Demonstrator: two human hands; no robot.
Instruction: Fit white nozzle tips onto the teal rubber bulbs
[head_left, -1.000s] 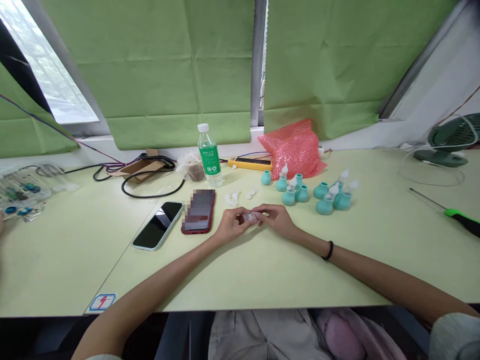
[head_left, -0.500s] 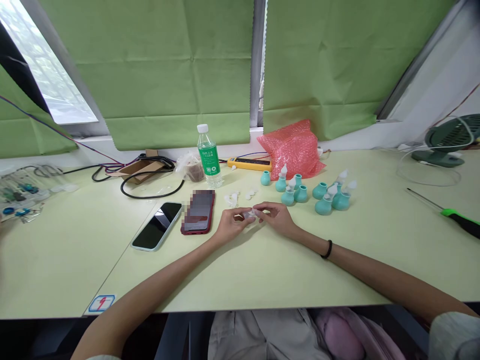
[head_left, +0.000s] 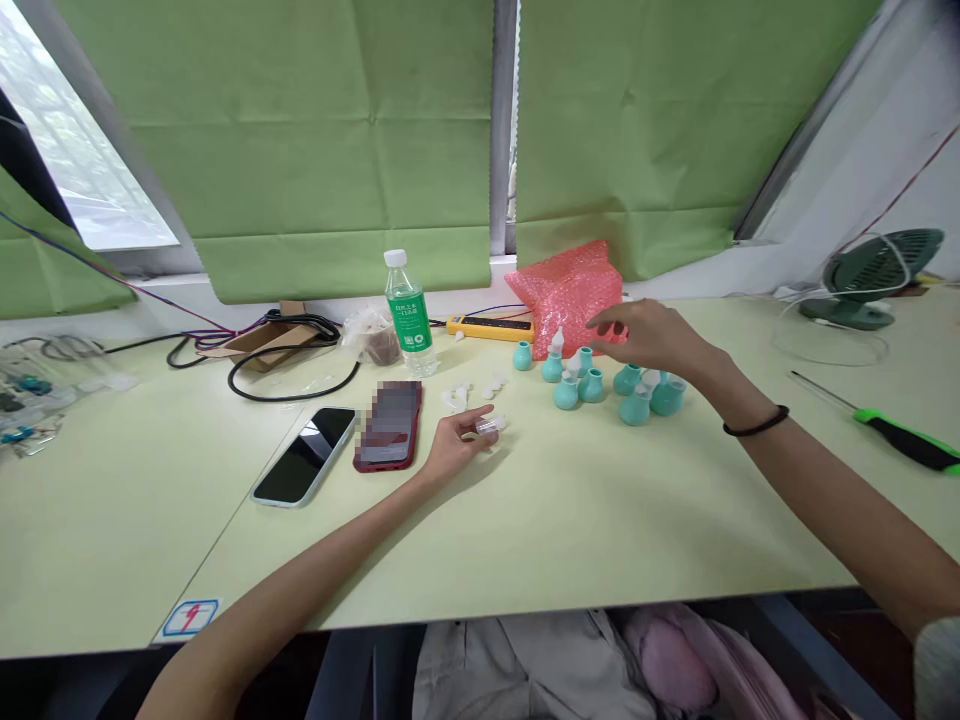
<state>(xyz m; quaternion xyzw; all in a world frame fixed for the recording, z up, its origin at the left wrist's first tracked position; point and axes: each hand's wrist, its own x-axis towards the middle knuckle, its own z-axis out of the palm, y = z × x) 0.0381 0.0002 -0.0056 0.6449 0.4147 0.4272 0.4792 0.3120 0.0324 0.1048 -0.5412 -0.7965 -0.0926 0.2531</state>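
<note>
My left hand (head_left: 457, 445) is closed in a pinch on a small clear plastic piece (head_left: 491, 425), just above the table. My right hand (head_left: 649, 335) hovers over a group of teal rubber bulbs (head_left: 635, 409), thumb and fingers apart with nothing visible between them. Some bulbs carry a clear pointed nozzle (head_left: 557, 340); others, such as a teal bulb (head_left: 523, 357) at the left of the group, show a bare neck. The right hand partly covers the nozzles behind it. Beyond my left hand lie small translucent plastic parts (head_left: 455, 397) and several small whitish pieces (head_left: 495, 385).
Two phones, one with a pale case (head_left: 304, 458) and one with a red case (head_left: 390, 427), lie left of my left hand. A water bottle (head_left: 411, 320), a yellow device (head_left: 491, 328) and a pink bubble-wrap bag (head_left: 574, 300) stand behind. A screwdriver (head_left: 900, 435) lies at right.
My right hand has left the clear plastic piece and moved right and up, over the teal bulbs. My left hand keeps holding the piece. The view has shifted slightly.
</note>
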